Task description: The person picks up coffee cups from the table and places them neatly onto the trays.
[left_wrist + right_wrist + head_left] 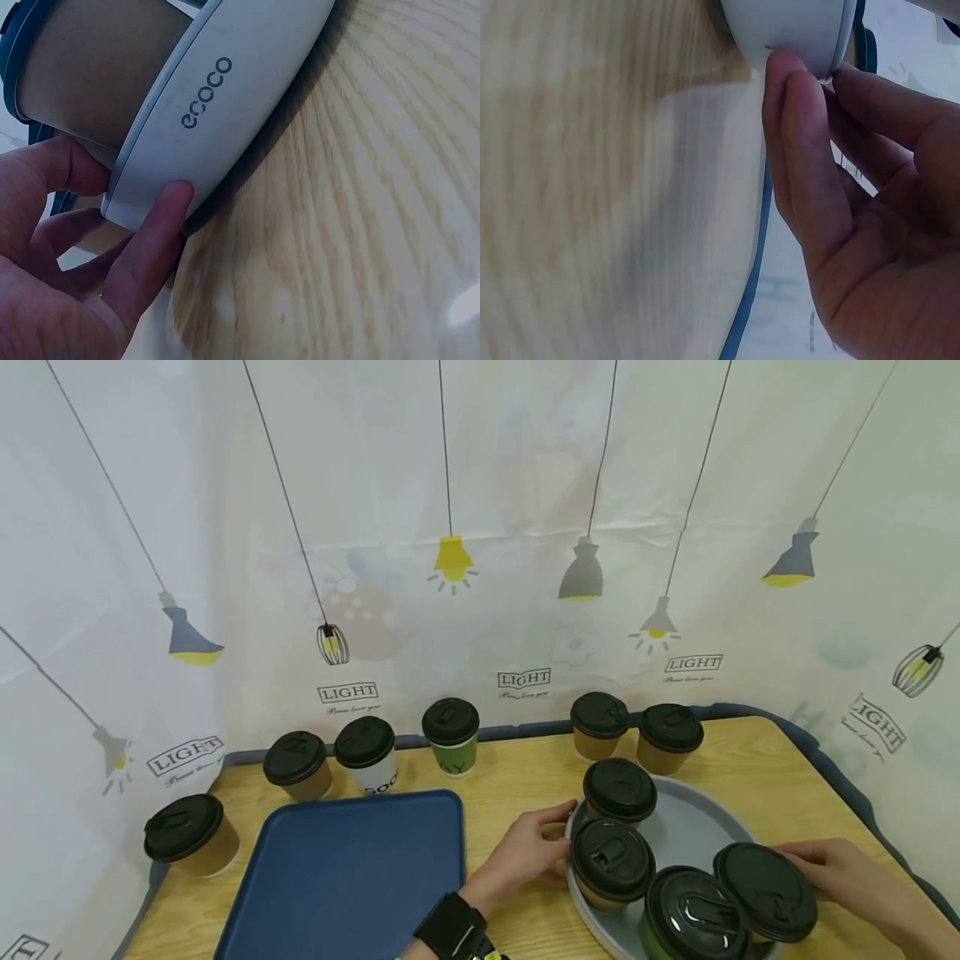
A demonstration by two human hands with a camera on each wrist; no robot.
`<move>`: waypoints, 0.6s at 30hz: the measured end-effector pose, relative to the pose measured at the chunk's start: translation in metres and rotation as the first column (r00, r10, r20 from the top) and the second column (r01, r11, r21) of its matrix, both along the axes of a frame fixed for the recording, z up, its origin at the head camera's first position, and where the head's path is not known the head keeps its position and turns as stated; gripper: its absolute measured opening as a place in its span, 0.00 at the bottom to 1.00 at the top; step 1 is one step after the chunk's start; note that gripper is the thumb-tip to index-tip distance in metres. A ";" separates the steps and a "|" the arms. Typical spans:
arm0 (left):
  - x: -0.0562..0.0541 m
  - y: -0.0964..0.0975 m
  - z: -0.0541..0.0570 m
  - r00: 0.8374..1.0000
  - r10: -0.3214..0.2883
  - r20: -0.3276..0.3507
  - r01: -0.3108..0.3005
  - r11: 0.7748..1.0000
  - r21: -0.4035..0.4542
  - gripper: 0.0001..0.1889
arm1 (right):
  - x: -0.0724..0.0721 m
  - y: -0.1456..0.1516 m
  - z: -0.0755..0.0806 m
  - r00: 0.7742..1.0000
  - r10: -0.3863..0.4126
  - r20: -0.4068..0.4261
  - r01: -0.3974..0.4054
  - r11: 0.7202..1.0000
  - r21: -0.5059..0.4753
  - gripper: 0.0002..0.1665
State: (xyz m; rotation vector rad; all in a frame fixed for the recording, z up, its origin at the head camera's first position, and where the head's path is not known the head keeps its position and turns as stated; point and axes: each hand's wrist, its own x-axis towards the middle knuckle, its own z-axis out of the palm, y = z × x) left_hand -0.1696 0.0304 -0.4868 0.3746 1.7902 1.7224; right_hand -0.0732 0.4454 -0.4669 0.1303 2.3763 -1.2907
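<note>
A round grey tray (686,827) with a raised wall stands at the right of the table, carrying several paper cups with black lids. Among them are brown cups (612,864) at its left side and a green cup (693,914) at the front. My left hand (525,850) grips the tray's left edge; in the left wrist view one digit lies on the outer wall (206,112), marked "ecoco", and other fingers meet the rim. On the opposite side my right hand (847,877) pinches the tray's edge, two fingertips (802,97) against the outer wall.
Left of the round tray lies a bare blue rectangular tray (360,868). Along the table's back stand a white cup (367,760), a green cup (452,743) and several brown cups (667,739). Another brown cup (195,839) sits at the left edge. A printed curtain (480,635) hangs behind.
</note>
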 end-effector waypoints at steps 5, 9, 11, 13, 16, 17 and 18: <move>0.000 -0.016 0.001 0.999 0.041 0.026 -0.040 0.999 -0.021 0.32 | -0.009 -0.011 0.000 0.998 0.052 -0.038 -0.054 0.997 -0.062 0.31; 0.001 -0.023 0.001 0.996 0.075 0.037 -0.075 0.997 -0.020 0.32 | -0.015 -0.020 0.000 0.997 0.052 -0.061 -0.055 0.997 -0.045 0.29; 0.001 -0.025 0.000 0.996 0.083 0.039 -0.083 0.996 -0.011 0.32 | -0.019 -0.021 0.002 0.996 0.041 -0.084 -0.043 0.999 -0.013 0.30; 0.001 -0.026 0.000 0.995 0.085 0.044 -0.085 0.996 -0.005 0.32 | -0.024 -0.021 0.004 0.990 0.023 -0.138 -0.020 0.999 0.025 0.31; 0.001 -0.026 0.000 0.995 0.086 0.041 -0.086 0.996 -0.004 0.32 | -0.039 -0.022 0.008 0.958 -0.016 -0.286 0.057 0.989 0.135 0.37; 0.001 -0.026 0.001 0.995 0.088 0.041 -0.088 0.996 -0.007 0.32 | -0.045 -0.023 0.010 0.942 -0.026 -0.336 0.087 0.982 0.168 0.39; 0.001 -0.026 0.001 0.995 0.090 0.040 -0.089 0.996 -0.009 0.31 | -0.051 -0.025 0.012 0.924 -0.033 -0.380 0.114 0.975 0.191 0.42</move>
